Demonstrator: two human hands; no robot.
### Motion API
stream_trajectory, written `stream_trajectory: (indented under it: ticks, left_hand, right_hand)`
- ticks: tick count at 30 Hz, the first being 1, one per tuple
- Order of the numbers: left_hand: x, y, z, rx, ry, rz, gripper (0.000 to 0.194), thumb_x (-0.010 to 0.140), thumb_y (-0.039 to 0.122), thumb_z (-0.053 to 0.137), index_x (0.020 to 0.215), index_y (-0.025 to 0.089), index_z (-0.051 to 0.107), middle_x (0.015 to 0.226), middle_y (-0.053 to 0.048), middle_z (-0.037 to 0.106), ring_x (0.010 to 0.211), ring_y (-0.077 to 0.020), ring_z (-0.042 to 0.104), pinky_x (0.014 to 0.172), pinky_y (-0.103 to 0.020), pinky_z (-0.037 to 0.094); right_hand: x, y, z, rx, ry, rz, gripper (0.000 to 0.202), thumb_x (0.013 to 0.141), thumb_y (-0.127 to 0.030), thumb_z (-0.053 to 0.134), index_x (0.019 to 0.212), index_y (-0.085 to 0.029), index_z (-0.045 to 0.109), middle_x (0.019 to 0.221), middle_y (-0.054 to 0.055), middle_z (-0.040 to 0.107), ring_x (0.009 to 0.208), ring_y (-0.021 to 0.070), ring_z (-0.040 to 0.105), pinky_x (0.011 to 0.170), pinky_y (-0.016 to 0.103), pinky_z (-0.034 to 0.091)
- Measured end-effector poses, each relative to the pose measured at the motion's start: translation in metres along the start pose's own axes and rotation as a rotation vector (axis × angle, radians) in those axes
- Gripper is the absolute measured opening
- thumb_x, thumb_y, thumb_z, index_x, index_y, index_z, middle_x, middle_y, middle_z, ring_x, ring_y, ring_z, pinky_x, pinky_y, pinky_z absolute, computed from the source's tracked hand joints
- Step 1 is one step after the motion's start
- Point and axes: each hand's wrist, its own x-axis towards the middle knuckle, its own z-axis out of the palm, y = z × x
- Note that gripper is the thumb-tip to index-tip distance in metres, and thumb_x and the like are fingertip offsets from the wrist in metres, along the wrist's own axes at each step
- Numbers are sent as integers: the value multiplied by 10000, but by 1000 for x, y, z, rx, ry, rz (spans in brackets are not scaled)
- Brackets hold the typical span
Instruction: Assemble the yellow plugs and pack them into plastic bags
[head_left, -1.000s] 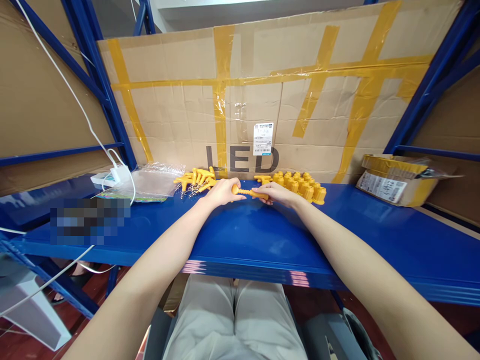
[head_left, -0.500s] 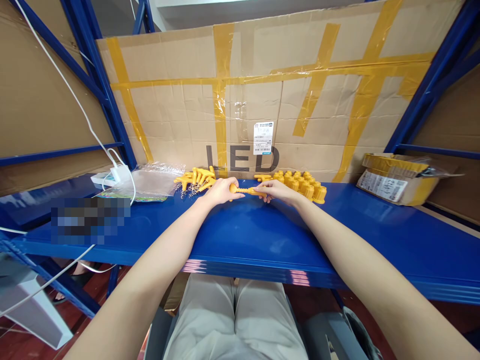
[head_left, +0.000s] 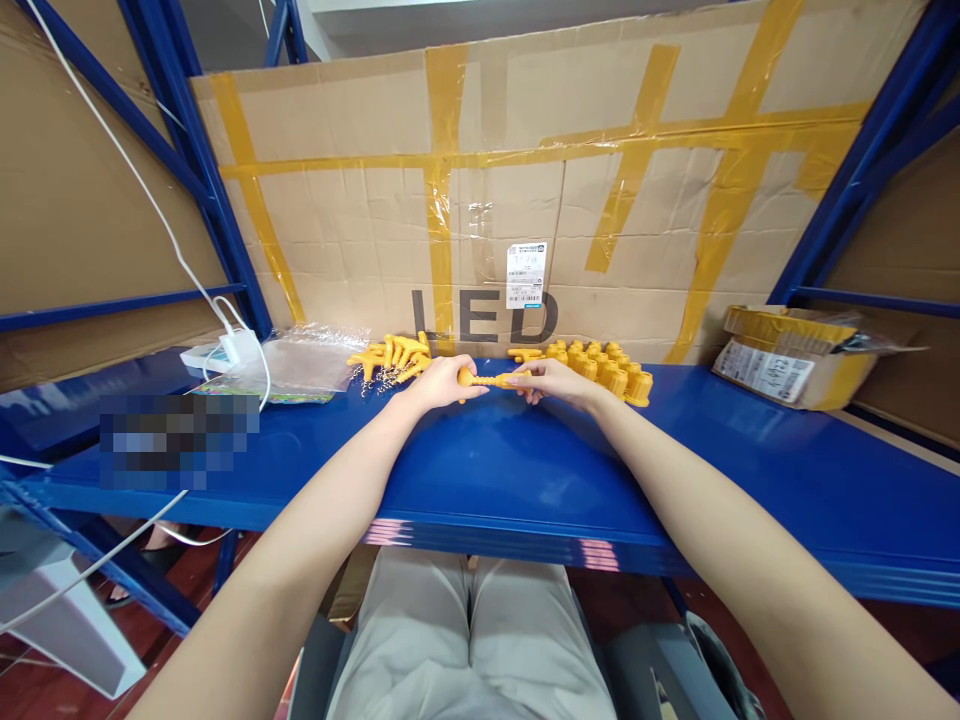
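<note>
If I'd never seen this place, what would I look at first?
Probably the huge brown cardboard sheet, striped with yellow tape and marked with black letters "LED", behind the blue metal table. Next, the thin, ridged yellow plastic piece held between the bare left hand and bare right hand. Yellow cup-shaped plastic pieces cluster behind and right of the right hand.

Desk [head_left: 487,490]: passable strip at the front edge, between the arms [head_left: 675,480]. Second lane right of the cups [head_left: 613,382], bounded by the box [head_left: 832,385] toward the right back corner. Cardboard [head_left: 360,240] closes the back edge. Yellow rod [head_left: 491,380] bridges left hand [head_left: 444,382] to right hand [head_left: 553,381]; bag [head_left: 311,358] and cable [head_left: 268,380] obstruct the left end.
</note>
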Motion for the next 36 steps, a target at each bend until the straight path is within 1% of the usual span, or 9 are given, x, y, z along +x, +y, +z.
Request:
stream_trajectory:
  ticks: [6,9,13,16,19,24,27,36]
  left_hand:
    - [0,0,-1,0,-18,-11,336,660,450,721,809,209,542,533,60,605,539,-141,553,563,-244,375]
    - [0,1,0,2,-11,-3,332,661,450,720,810,211,544,521,65,602,525,-136,542,558,-242,368]
    - [-1,4,-1,4,-5,2,329,670,442,718,826,209,548,508,73,591,499,-127,520,553,-238,363]
    - [-1,5,-2,18,-3,-5,331,669,439,723,827,205,552,512,68,587,506,-127,512,554,-237,355]
    - [-1,5,-1,41,11,-8,328,660,435,730,820,204,559,525,61,585,524,-132,516,556,-238,348]
    - [-1,5,-1,50,12,-9,337,676,459,710,851,209,566,506,65,578,509,-138,522,556,-243,361]
    - [-1,4,-1,54,12,-5,330,679,450,710,856,211,567,504,67,579,510,-139,526,564,-244,364]
    - [0,4,-1,78,5,-18,335,683,461,707,853,212,563,540,58,585,526,-139,521,553,-242,353]
  right_hand:
    - [0,-1,0,18,4,2,408,598,-465,802,837,-144,722,648,14,599,543,96,547,530,232,467]
    - [2,1,0,37,-12,-14,407,577,-486,803,758,-137,700,625,8,596,535,95,536,540,243,455]
    - [5,4,-1,39,-29,-31,400,615,-519,758,660,-134,658,590,3,592,517,87,514,537,248,419]
    - [5,4,-1,53,-35,-21,388,629,-511,749,658,-135,656,581,4,591,509,85,502,526,246,402]
    - [3,2,1,101,-30,-3,360,618,-476,770,657,-134,663,574,6,580,522,88,495,528,243,416]
    - [1,-1,4,171,-24,34,296,631,-399,781,724,-129,702,575,13,572,557,104,516,529,237,426]
    - [1,-1,5,204,-26,45,263,643,-370,773,732,-131,707,554,5,556,551,106,511,524,238,420]
    - [3,2,6,240,-53,42,273,658,-366,759,751,-120,689,512,-23,501,528,101,494,526,251,397]
